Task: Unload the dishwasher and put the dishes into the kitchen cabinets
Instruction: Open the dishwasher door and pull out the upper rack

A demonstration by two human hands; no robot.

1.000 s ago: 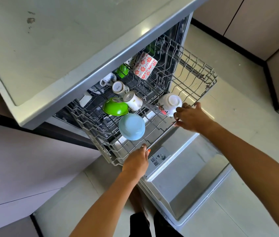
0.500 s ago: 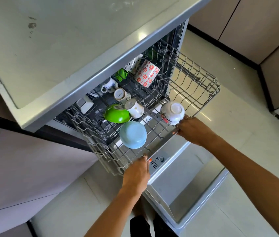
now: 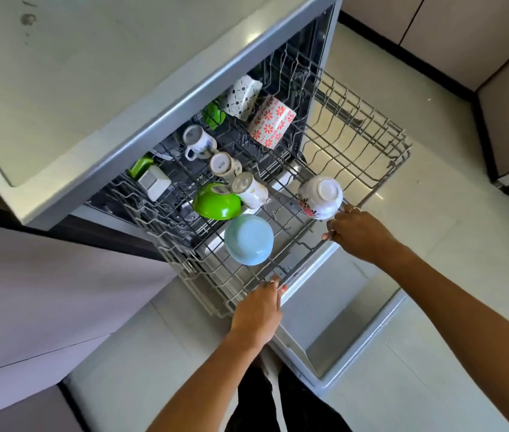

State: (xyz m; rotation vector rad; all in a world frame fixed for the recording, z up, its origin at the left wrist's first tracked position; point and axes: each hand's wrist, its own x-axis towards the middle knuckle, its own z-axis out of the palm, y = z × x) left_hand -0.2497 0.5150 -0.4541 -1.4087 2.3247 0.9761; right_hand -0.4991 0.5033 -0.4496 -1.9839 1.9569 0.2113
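A grey coated wire rack (image 3: pixel 356 145), glossy glazed bowls (image 3: pixel 248 239) and a matt brushed-metal door (image 3: pixel 334 319) are seen.

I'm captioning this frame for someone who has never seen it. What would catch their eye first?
The wire upper rack, pulled out over the open dishwasher door, with the left hand and right hand gripping its front rim. Then the upturned bowls near that rim: a light blue bowl, a green bowl behind it and a white flowered bowl at right.
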